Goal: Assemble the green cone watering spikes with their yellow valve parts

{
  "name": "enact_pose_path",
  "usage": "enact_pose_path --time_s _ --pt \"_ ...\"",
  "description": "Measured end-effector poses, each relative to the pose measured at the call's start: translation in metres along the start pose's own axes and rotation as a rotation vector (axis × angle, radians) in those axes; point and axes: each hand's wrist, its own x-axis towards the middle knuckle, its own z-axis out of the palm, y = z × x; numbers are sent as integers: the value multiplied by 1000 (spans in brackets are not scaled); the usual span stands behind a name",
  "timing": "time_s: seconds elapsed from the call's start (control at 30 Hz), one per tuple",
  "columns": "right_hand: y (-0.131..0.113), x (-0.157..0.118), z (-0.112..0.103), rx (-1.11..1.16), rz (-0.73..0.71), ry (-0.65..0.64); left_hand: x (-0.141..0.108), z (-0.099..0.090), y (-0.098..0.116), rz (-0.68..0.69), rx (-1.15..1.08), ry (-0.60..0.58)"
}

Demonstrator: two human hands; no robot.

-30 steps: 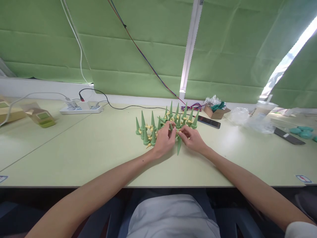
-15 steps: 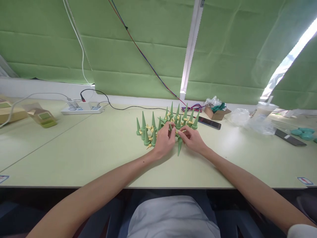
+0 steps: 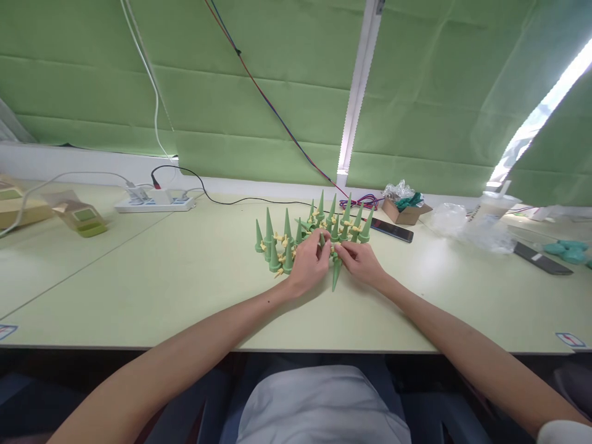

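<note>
My left hand (image 3: 309,262) is closed around a green cone (image 3: 322,239), whose tip shows between the thumb and fingers. Close beside it, my right hand (image 3: 359,260) pinches at a small yellow piece (image 3: 333,249); the fingertips partly hide it. Below the fingers a green cone (image 3: 336,274) points down toward me. Several upright green cones (image 3: 274,256) with small yellow pieces between them stand left of my hands. More upright green cones (image 3: 346,209) stand behind my hands.
Behind the cones lie a phone (image 3: 392,230) and a cardboard box (image 3: 407,213) with plastic and green material. A lidded cup (image 3: 493,206), plastic bag (image 3: 485,234) and dark flat object (image 3: 541,256) are at right. A power strip (image 3: 155,205) sits at back left.
My right hand's fingers have drawn in closer around the yellow piece. My left hand has barely moved; the standing cones look the same.
</note>
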Motion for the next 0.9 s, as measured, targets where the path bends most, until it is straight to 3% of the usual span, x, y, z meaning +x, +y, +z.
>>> enact_pose_path --time_s 0.17,0.57,0.9 --pt "-2 -2 0 97 77 -36 1 0 1 -28 11 55" --pt "-1 -1 -1 13 -12 -45 0 1 0 -20 7 13" --pt "1 -3 0 90 76 -101 0 1 -1 -52 10 36"
